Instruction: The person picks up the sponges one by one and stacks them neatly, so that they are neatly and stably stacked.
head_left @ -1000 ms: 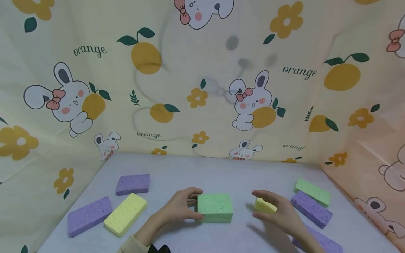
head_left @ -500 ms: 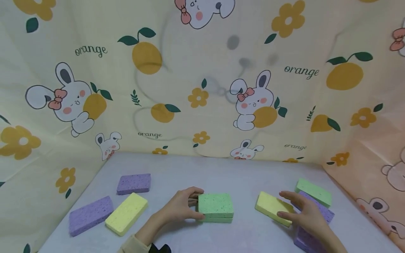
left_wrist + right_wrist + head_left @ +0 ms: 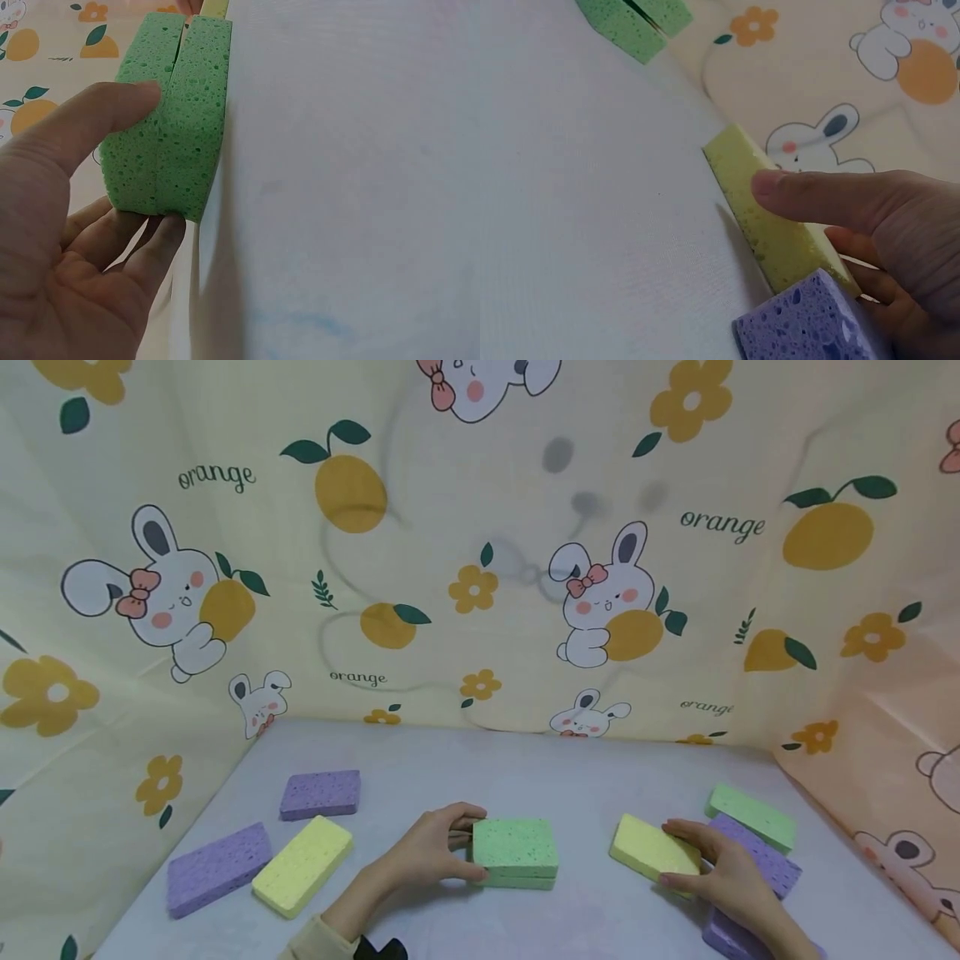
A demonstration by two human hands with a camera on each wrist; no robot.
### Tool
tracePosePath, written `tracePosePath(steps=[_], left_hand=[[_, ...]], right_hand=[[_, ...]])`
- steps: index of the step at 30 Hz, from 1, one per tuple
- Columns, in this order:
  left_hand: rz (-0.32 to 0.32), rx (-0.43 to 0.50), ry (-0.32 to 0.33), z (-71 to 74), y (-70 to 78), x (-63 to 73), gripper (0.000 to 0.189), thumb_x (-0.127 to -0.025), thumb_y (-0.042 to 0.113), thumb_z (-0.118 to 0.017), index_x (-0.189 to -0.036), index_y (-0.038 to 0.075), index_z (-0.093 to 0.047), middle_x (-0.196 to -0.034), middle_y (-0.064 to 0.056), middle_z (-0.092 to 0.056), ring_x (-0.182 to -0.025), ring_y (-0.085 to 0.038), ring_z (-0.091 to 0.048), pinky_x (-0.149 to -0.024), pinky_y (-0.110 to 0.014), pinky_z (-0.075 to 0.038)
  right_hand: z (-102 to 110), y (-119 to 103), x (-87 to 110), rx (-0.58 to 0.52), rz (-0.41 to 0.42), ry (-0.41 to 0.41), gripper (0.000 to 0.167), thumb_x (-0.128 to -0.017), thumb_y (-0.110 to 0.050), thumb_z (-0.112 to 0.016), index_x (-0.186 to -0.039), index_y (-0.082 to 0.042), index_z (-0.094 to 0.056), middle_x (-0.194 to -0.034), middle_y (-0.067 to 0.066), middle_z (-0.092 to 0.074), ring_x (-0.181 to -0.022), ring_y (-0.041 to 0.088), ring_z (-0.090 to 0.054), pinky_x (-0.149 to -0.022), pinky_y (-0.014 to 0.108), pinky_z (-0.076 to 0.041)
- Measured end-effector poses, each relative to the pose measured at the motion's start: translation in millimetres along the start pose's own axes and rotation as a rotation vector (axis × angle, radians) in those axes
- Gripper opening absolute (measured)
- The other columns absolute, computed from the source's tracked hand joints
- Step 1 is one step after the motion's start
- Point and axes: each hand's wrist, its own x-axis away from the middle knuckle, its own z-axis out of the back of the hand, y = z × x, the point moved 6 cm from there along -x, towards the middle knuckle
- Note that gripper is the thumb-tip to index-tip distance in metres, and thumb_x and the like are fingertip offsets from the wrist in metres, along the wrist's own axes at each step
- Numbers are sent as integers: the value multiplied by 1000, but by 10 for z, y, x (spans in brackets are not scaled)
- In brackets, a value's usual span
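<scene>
Left fingers (image 3: 462, 869) grip stacked green sponges (image 3: 515, 850); right fingers (image 3: 694, 835) pinch a yellow sponge (image 3: 650, 848).

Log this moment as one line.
left hand: grips two stacked green sponges; right hand: grips yellow sponge, apart from them

The word "orange" (image 3: 217, 475) reads four times on the rabbit-patterned backdrop (image 3: 465, 485).

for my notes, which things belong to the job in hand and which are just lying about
Likely the job:
green sponge stack, held by the left hand
right yellow sponge, held by the right hand

Seemingly just lying about:
left yellow sponge
four purple sponges
single green sponge
</scene>
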Motion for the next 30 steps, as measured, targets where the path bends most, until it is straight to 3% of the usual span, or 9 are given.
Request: tracePosePath(steps=[13,19,30], left_hand=[[24,32,-12,-2,6,-9,76,-73,24,-89,-137,6,-51,-131,2,-59,-123,-19,-54,-104,-36,-43],[13,30,-22,-8,6,-5,76,-73,24,-89,-137,6,-51,-131,2,-59,-123,-18,-54,-104,-35,-43],[-2,41,-33,-11,-1,-7,75,-74,23,-88,-137,6,-51,-131,3,-59,-122,-16,-54,-102,-30,-44]], right_hand=[[-16,16,-17,39,-7,-22,84,-70,-36,-90,-136,1,-53,-133,21,-55,-122,40,-49,-92,23,-45],[-42,44,-9,41,-40,-35,86,-70,-39,-89,-137,1,-52,-134,22,-54,-123,42,-49,-96,51,-48],[-57,51,6,56,-57,-35,87,-70,-42,-88,-137,1,-51,-135,23,-54,-123,43,-48,-95,55,-48]])
